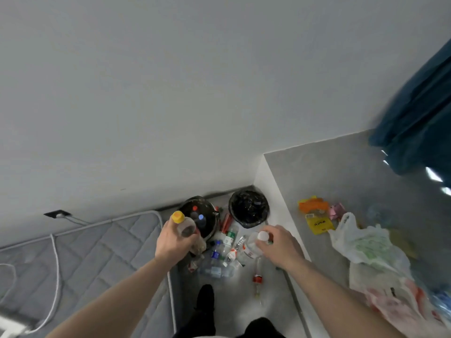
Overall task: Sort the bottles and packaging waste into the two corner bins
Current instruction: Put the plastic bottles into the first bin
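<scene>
While standing over the floor's far corner: grey quilted mattress [80, 252] along the floor's left edge, grey counter [341, 186] along its right edge, crumpled plastic bags [366, 250] and yellow packet [318, 224] on the counter's near half. Two black-lined bins side by side in the corner: left bin [210, 211] with bottles inside (a red cap and a blue cap showing), right bin [249, 208] just beside it. Loose bottles [219, 257] heaped on the floor just in front of both bins. Left hand [172, 242] curled round a yellow-capped bottle [186, 228], held over the left bin's near rim. Right hand [279, 247] clamped on a white-capped clear bottle [256, 242], above the heap.
</scene>
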The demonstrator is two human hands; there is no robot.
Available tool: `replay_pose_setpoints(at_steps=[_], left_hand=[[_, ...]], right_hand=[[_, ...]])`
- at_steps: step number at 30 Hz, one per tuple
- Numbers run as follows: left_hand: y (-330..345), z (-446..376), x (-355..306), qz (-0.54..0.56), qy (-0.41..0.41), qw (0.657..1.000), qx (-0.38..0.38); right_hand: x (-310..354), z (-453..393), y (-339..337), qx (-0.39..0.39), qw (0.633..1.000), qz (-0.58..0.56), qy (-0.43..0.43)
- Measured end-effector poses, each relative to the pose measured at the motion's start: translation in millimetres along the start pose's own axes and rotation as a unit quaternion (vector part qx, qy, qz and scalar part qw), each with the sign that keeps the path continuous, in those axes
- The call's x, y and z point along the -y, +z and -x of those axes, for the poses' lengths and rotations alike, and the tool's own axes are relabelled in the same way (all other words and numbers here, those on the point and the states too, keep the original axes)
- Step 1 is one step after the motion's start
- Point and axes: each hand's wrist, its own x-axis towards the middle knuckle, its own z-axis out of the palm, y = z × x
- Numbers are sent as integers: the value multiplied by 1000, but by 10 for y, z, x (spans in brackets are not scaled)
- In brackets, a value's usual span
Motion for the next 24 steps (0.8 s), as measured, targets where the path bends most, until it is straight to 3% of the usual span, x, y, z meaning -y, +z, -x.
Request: replay_pose_setpoints(at_steps=[9, 17, 24], left_hand=[[-248, -420, 39, -19, -48, 999, -8], [-201, -757, 72, 29, -64, 997, -14], [139, -1742, 286, -33, 9, 999, 20]], right_hand=[[166, -434, 116, 13, 1000, -12, 15], [244, -792, 397, 17, 999, -36, 31], [172, -1297, 786, -26, 995, -84, 48]])
